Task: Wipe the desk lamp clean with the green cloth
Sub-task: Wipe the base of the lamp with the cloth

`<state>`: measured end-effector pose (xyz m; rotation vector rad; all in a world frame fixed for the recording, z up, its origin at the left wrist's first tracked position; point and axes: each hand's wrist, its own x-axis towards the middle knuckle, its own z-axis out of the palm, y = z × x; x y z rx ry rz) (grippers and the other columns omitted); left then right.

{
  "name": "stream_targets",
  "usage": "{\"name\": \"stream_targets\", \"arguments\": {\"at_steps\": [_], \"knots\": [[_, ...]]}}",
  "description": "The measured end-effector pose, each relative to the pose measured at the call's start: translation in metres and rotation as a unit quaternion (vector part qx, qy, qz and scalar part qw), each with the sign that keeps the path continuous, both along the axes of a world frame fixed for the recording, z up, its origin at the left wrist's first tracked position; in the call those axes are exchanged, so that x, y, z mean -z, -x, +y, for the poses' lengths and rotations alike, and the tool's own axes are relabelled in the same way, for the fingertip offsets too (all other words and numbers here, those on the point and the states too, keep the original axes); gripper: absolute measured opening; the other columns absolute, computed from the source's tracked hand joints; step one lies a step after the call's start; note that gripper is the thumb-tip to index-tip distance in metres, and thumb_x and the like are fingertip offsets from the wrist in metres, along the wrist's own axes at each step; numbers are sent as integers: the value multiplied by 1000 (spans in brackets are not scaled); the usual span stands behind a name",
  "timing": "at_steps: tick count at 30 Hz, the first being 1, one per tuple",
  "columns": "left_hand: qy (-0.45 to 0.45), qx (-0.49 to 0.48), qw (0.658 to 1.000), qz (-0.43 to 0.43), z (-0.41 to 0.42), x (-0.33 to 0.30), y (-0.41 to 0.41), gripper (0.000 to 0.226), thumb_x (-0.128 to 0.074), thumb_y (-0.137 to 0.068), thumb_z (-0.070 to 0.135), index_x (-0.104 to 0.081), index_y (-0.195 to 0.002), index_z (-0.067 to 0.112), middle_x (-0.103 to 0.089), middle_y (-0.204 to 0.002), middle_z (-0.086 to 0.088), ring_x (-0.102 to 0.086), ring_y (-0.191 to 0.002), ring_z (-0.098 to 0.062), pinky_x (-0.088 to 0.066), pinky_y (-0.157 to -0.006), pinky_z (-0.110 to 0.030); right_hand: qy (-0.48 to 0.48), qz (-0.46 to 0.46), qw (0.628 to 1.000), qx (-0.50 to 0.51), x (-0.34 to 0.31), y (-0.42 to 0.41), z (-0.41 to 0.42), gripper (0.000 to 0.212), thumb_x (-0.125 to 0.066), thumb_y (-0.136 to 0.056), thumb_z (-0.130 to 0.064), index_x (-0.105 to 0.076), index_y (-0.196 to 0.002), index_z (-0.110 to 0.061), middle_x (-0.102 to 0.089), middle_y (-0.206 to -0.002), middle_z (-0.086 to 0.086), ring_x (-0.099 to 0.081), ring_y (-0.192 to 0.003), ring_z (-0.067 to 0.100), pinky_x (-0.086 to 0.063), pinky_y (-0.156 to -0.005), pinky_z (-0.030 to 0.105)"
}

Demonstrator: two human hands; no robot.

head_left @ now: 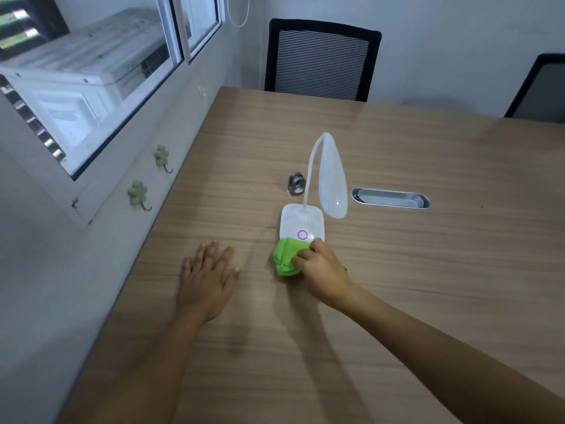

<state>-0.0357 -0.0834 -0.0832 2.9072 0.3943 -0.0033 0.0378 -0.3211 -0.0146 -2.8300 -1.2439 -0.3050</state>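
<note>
White desk lamp (305, 221) stands mid-table on the wood-grain table (397, 301), neck curved over, head drooping to the right of its base. Head view: right hand (321, 267) is closed around the bunched green cloth (286, 255), pressing it against the base's near edge, just below the pink ring (302, 235). Left hand (208, 276) lies flat on the table, fingers spread, holding nothing, well left of the lamp. Small metal clip-like part (296, 184) sits just behind the base; metal cable grommet (389, 198) to the right.
</note>
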Motion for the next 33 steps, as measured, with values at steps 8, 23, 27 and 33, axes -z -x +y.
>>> {"name": "stream_targets", "arguments": {"at_steps": [8,23,27,33], "knots": [[-6,-1,1000,6,0,-1,0,70,-7,-82,63,-17,-147,40,-15,-162,3,-7,-150,-19,-7,-120,-45,-180,8,976,122,-14,-44,-6,33,-43,-73,-8,-73,-87,-7,-75,-85,9,-61,-76,39,-58,-69,41],[-11,-3,1000,7,0,-1,-1,71,-5,-81,63,-18,-147,40,-16,-161,3,-8,-150,-20,-7,-120,-45,-192,-16,968,161,-14,-43,-47,41,-40,-72,-5,-75,-94,-7,-76,-90,10,-48,-75,29,-36,-69,32],[-9,1,1000,5,0,-1,0,71,-6,-81,63,-19,-147,40,-17,-161,3,-9,-150,-20,-7,-120,-46,-198,82,950,227,-32,-49,-9,34,-46,-86,-1,-65,-114,-4,-64,-110,19,-45,-104,30,-47,-90,44],[-4,2,1000,5,0,-2,0,71,-6,-81,63,-19,-147,39,-17,-161,2,-9,-150,-20,-7,-120,-46,-67,135,956,250,-22,-49,-30,38,-51,-90,-7,-61,-125,-18,-59,-111,-3,-41,-113,36,-38,-98,39]]}}
